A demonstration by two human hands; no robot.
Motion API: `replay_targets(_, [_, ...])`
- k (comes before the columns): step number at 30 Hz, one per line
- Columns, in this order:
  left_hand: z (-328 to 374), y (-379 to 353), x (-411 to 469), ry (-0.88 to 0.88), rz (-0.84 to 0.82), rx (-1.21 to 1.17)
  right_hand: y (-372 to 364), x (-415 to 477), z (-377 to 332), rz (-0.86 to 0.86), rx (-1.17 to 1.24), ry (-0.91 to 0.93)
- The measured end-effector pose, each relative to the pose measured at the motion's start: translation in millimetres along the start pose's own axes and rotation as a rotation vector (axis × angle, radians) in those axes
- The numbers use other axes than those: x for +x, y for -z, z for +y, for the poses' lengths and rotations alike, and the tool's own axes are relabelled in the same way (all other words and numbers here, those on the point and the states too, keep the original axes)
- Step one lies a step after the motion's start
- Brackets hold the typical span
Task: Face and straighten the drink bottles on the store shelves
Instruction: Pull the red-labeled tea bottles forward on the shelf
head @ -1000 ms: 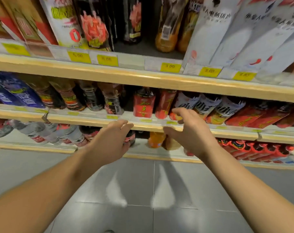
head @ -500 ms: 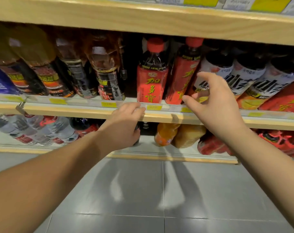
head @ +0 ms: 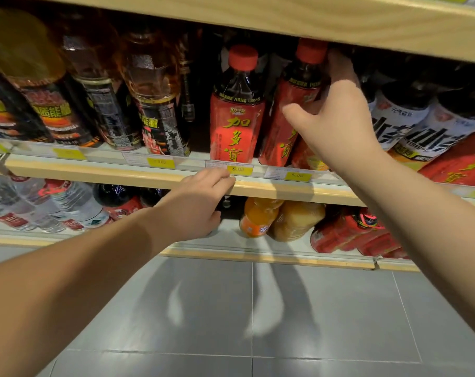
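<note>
My right hand [head: 339, 118] has reached in, its grip now wrapped round the second red bottle [head: 290, 110] on the middle shelf [head: 155, 177]; my left hand [head: 201, 202] rests loosely curled, empty, on the shelf edge

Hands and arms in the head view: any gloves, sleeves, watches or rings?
Nothing worn that shows. The left hand and right hand are bare, no gloves, no rings visible. Both forearms are uncovered as far as the frame edge, with no sleeve, watch or band.
</note>
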State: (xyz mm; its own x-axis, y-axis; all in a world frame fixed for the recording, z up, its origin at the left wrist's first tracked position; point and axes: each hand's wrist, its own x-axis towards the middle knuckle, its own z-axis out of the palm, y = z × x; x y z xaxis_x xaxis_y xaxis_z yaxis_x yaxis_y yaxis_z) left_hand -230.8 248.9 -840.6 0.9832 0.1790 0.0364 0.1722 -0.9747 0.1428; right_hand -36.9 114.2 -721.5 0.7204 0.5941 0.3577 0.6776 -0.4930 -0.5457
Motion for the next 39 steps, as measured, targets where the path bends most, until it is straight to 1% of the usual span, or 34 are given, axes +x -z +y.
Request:
replay_targets(6, [0.4, -8.6, -1.1, 0.008, 0.011, -0.018, -9.8, 22.6, 0.1, -0.085, -0.020, -0.090])
replay_targets(10, [-1.8, -9.3, -2.2, -0.003, 0.000, -0.022, -7.6, 23.1, -3.7, -0.067, 0.029, -0.060])
replay_targets(15, [-1.5, -6.2, -0.9, -0.003, -0.013, -0.038, 2.6, 13.0, -9.4, -0.042, -0.021, -0.073])
replay_targets(19, [-1.5, -4.9, 0.3, 0.009, -0.022, -0.048, 13.7, 0.0, -12.6, -0.129, -0.034, -0.087])
replay_targets(24, [2.4, -3.4, 2.6, 0.032, -0.029, -0.063, 17.2, -15.0, -14.3, -0.190, 0.039, -0.059])
replay_targets(29, [9.0, 2.1, 6.3, 0.070, -0.047, -0.071, 24.2, -23.5, -9.9, -0.190, 0.041, 0.033])
replay_targets(32, [13.4, 6.8, 8.6, 0.095, -0.082, -0.072, 40.9, -30.7, -3.7, -0.171, 0.112, 0.075])
replay_targets(34, [17.5, 9.5, 9.2, 0.100, -0.107, -0.065, 59.1, -39.0, 1.2, -0.127, 0.179, 0.082])
replay_targets(36, [22.0, 13.5, 10.1, 0.117, -0.129, -0.095, 77.0, -51.1, 9.2, -0.090, 0.237, 0.057])
replay_targets(39, [37.3, 23.4, 14.0, 0.168, -0.153, -0.173, 104.0, -69.3, 26.3, -0.073, 0.272, -0.038])
